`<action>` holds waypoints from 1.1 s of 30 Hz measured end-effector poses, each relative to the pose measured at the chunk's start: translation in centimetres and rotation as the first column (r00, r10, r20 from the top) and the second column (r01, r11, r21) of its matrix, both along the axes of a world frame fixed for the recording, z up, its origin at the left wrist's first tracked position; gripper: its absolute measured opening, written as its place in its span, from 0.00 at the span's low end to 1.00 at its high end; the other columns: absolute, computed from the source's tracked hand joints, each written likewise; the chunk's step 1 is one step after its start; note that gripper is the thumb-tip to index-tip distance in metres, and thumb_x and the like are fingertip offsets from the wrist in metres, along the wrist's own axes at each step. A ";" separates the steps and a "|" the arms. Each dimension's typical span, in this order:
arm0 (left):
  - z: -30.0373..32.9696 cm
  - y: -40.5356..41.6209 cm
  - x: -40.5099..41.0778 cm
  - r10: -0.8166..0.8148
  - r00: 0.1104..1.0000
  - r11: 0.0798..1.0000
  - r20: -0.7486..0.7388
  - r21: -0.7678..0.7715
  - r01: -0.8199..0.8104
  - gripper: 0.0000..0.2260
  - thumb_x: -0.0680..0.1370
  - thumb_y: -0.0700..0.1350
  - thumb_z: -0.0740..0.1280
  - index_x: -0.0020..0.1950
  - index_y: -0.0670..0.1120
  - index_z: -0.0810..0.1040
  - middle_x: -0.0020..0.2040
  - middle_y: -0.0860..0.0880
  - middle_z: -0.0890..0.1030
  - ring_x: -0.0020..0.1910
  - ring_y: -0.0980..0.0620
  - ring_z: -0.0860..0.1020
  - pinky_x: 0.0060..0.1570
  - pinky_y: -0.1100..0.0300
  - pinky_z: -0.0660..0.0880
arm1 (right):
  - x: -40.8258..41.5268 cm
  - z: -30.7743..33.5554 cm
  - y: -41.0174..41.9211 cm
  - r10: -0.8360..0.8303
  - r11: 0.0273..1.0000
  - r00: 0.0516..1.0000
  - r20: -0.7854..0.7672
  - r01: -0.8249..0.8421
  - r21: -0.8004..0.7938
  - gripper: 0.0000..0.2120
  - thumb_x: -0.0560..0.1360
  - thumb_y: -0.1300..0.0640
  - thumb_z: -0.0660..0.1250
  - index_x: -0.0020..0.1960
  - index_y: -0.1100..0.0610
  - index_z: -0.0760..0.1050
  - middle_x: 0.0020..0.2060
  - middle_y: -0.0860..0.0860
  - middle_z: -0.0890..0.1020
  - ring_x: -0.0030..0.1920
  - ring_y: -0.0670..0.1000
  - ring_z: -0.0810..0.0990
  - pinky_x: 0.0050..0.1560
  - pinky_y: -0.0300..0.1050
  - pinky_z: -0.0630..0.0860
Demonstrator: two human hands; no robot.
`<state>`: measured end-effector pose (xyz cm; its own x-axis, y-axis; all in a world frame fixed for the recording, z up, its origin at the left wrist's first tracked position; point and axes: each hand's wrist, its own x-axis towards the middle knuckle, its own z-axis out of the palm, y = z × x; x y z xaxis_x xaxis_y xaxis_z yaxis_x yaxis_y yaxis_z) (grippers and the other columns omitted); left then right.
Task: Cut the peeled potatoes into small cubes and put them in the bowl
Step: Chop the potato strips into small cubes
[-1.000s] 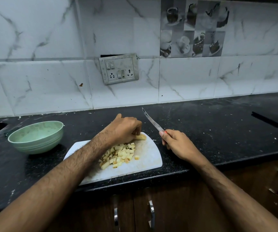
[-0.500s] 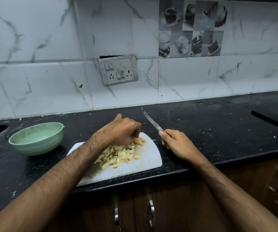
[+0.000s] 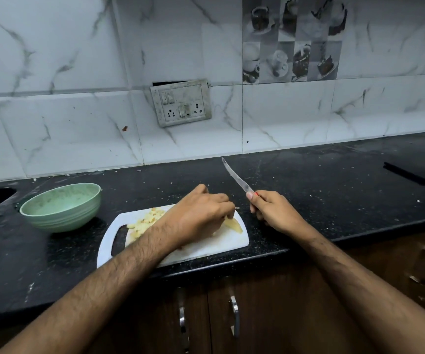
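Fingers of the left hand (image 3: 201, 215) are curling down onto a pale yellow strip of peeled potato (image 3: 233, 224), pinching it against the right end of the white plastic cutting board (image 3: 231, 242). Just off that end, the right hand (image 3: 274, 212) is gripping the handle of a slim steel-bladed knife (image 3: 237, 178), its blade pointing up and away toward the wall, clear of the board and not cutting.

A heap of small yellow potato cubes (image 3: 146, 221) is lying near the board's far edge, partly hidden behind the left forearm. The board itself is sitting at the front edge of the black speckled stone counter (image 3: 308, 180).

A pale green ribbed bowl (image 3: 61, 206) is standing near the counter's left end, close to the board's left corner. Its inside appears to be holding no cubes, though the view into it is dim.

Judging by this, much of the dicing is finished, one strip is waiting to be cut, and moving all the cubes into the bowl is not yet begun.
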<state>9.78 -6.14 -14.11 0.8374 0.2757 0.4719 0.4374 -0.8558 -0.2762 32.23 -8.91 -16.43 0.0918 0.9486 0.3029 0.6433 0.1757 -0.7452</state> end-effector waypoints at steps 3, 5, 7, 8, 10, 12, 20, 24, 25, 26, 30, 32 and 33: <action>-1.1 -0.6 -1.6 0.049 0.995 0.994 0.092 -0.100 -0.040 0.07 0.75 0.43 0.69 0.51 0.53 0.77 0.43 0.58 0.80 0.42 0.56 0.78 0.49 0.53 0.67 | -0.1 0.9 -1.4 0.029 0.994 0.999 0.021 -0.026 -0.104 0.22 0.81 0.42 0.59 0.35 0.54 0.75 0.24 0.48 0.76 0.26 0.48 0.73 0.34 0.45 0.72; -1.4 -0.9 -2.7 0.086 0.990 0.994 0.113 -0.079 -0.077 0.02 0.76 0.50 0.68 0.47 0.55 0.76 0.41 0.58 0.79 0.43 0.57 0.77 0.50 0.52 0.65 | -0.2 1.8 -2.9 0.038 0.984 0.985 0.170 -0.007 -0.177 0.22 0.81 0.42 0.59 0.36 0.54 0.76 0.26 0.48 0.78 0.28 0.48 0.76 0.36 0.46 0.74; -1.6 -1.2 -3.1 0.138 0.983 0.989 0.124 -0.075 -0.129 0.05 0.77 0.55 0.65 0.46 0.55 0.76 0.41 0.59 0.79 0.44 0.56 0.77 0.52 0.51 0.65 | -0.4 2.7 -4.7 0.031 0.977 0.940 0.341 0.043 -0.207 0.22 0.81 0.42 0.58 0.37 0.53 0.78 0.28 0.47 0.79 0.31 0.47 0.78 0.40 0.47 0.75; -1.9 -1.3 -3.1 0.157 0.980 0.985 0.124 -0.086 -0.147 0.06 0.78 0.56 0.65 0.47 0.55 0.76 0.43 0.59 0.80 0.46 0.56 0.77 0.54 0.51 0.64 | -0.6 3.1 -5.6 0.028 0.974 0.912 0.410 0.068 -0.218 0.21 0.81 0.42 0.58 0.37 0.52 0.78 0.28 0.46 0.78 0.33 0.46 0.77 0.41 0.47 0.74; -2.3 -1.4 -3.0 0.182 0.976 0.980 0.123 -0.110 -0.169 0.09 0.78 0.59 0.64 0.52 0.56 0.76 0.48 0.60 0.81 0.50 0.57 0.77 0.57 0.50 0.63 | -1.1 3.9 -7.4 0.036 0.964 0.866 0.500 0.102 -0.246 0.20 0.82 0.42 0.57 0.39 0.51 0.78 0.29 0.44 0.77 0.35 0.44 0.76 0.41 0.46 0.72; -2.6 -1.4 -2.8 0.212 0.970 0.970 0.118 -0.142 -0.195 0.13 0.78 0.63 0.61 0.55 0.57 0.76 0.51 0.60 0.81 0.53 0.58 0.76 0.60 0.50 0.62 | -1.6 4.3 -8.6 0.043 0.954 0.832 0.553 0.129 -0.269 0.19 0.82 0.42 0.56 0.41 0.51 0.77 0.31 0.43 0.77 0.39 0.46 0.77 0.44 0.47 0.72; -2.9 -0.8 -2.3 0.258 0.948 0.944 0.185 -0.259 -0.207 0.11 0.78 0.61 0.68 0.53 0.56 0.79 0.47 0.60 0.81 0.52 0.62 0.75 0.64 0.51 0.60 | -3.8 4.9 -10.4 0.046 0.931 0.748 0.662 0.209 -0.300 0.18 0.82 0.42 0.53 0.48 0.52 0.76 0.41 0.47 0.76 0.49 0.55 0.79 0.52 0.52 0.75; -3.1 -0.9 -2.3 0.288 0.927 0.933 0.240 -0.291 -0.214 0.12 0.76 0.62 0.70 0.50 0.55 0.81 0.44 0.61 0.80 0.50 0.62 0.75 0.62 0.51 0.59 | -5.5 5.5 -11.2 0.050 0.941 0.696 0.716 0.207 -0.267 0.14 0.82 0.44 0.52 0.47 0.50 0.71 0.48 0.52 0.78 0.45 0.56 0.75 0.47 0.51 0.71; -3.0 -1.0 -2.2 0.293 0.925 0.934 0.244 -0.281 -0.222 0.12 0.76 0.62 0.70 0.49 0.55 0.81 0.44 0.61 0.80 0.50 0.61 0.74 0.62 0.51 0.59 | -6.0 5.6 -11.3 0.056 0.942 0.678 0.733 0.207 -0.264 0.13 0.83 0.44 0.53 0.48 0.50 0.70 0.51 0.53 0.79 0.47 0.56 0.76 0.46 0.50 0.69; -3.0 -1.0 -2.1 0.298 0.923 0.934 0.243 -0.274 -0.229 0.13 0.76 0.63 0.70 0.49 0.54 0.81 0.44 0.61 0.80 0.50 0.61 0.74 0.62 0.51 0.59 | -6.4 5.7 -11.4 0.062 0.942 0.661 0.748 0.209 -0.263 0.12 0.83 0.45 0.53 0.49 0.50 0.69 0.53 0.53 0.80 0.49 0.57 0.77 0.45 0.50 0.68; -3.0 -1.1 -1.8 0.314 0.916 0.929 0.251 -0.280 -0.242 0.14 0.75 0.64 0.70 0.48 0.54 0.81 0.45 0.60 0.81 0.50 0.60 0.75 0.61 0.51 0.59 | -7.7 5.7 -11.5 0.080 0.934 0.627 0.775 0.225 -0.279 0.08 0.82 0.49 0.54 0.50 0.51 0.68 0.54 0.53 0.80 0.49 0.56 0.78 0.45 0.49 0.67; -3.1 -1.1 -1.8 0.313 0.912 0.929 0.264 -0.283 -0.238 0.14 0.75 0.64 0.70 0.47 0.54 0.81 0.44 0.60 0.81 0.50 0.59 0.76 0.60 0.52 0.59 | -8.1 5.7 -11.6 0.077 0.931 0.620 0.781 0.235 -0.278 0.06 0.82 0.51 0.55 0.48 0.51 0.66 0.54 0.53 0.80 0.48 0.56 0.76 0.45 0.48 0.67; -3.1 -1.1 -1.8 0.312 0.913 0.930 0.263 -0.281 -0.237 0.14 0.75 0.64 0.70 0.47 0.54 0.81 0.44 0.59 0.81 0.50 0.59 0.76 0.60 0.51 0.59 | -8.3 5.8 -11.6 0.075 0.932 0.614 0.786 0.237 -0.275 0.06 0.81 0.51 0.55 0.48 0.51 0.66 0.54 0.53 0.80 0.49 0.56 0.77 0.45 0.48 0.67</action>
<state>7.94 -7.27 -17.19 0.5425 0.6095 0.5781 0.6941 -0.7128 0.1001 23.97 -20.53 -10.65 0.0535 0.9984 -0.0206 0.9976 -0.0525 0.0446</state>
